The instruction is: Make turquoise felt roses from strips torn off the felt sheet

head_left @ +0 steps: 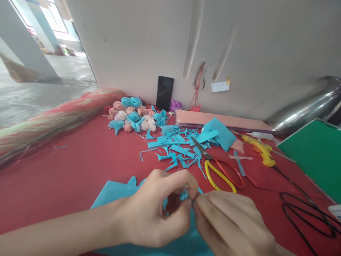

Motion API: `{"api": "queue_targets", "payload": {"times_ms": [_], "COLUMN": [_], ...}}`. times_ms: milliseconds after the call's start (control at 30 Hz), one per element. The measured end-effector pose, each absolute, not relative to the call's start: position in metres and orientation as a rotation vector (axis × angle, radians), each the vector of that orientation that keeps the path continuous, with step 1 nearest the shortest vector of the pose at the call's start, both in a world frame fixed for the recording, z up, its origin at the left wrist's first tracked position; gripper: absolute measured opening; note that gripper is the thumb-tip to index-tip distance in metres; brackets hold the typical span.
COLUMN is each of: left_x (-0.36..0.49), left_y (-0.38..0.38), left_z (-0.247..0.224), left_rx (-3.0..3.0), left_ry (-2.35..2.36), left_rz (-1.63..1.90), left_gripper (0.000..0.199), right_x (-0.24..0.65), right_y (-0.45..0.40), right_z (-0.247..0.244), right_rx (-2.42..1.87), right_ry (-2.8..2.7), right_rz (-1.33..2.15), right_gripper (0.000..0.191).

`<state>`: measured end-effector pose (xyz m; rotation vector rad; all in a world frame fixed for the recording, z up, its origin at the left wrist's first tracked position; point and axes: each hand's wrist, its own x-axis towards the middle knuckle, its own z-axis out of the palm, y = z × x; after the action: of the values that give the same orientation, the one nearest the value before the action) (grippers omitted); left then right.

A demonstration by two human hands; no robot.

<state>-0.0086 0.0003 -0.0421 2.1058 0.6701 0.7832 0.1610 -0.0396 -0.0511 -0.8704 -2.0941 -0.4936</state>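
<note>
Near the bottom centre, my left hand pinches a small piece of rolled blue paper between thumb and forefinger. My right hand meets it there, its fingers closed together at the edge of the same piece; the fingertips hide most of what they grip. Beneath both hands lies a large blue sheet on the red surface. Just beyond my right hand, scissors with one yellow and one red handle rest with their blades towards the blue scraps.
Paper flowers in blue, pink and white are heaped at the back left, beside an upright phone. Farther right are a pink strip pack, a yellow glue gun with a coiled black cord, and a green board.
</note>
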Motion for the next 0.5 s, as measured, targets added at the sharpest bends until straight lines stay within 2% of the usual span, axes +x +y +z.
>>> {"api": "queue_targets", "payload": {"times_ms": [133,500], "left_x": [-0.013,-0.013], "left_y": [0.009,0.021], "left_z": [-0.046,-0.036], "left_rx": [2.339,2.496], "left_ry": [0.549,0.449], "left_rz": [0.896,0.894], "left_gripper": [0.015,0.019], "right_x": [0.16,0.16], "right_y": [-0.038,-0.037], "right_z": [-0.054,-0.05], "right_rx": [-0.894,-0.965], "right_ry": [-2.037,-2.053], "right_rz": [-0.407,-0.02], "right_gripper": [0.013,0.026]}}
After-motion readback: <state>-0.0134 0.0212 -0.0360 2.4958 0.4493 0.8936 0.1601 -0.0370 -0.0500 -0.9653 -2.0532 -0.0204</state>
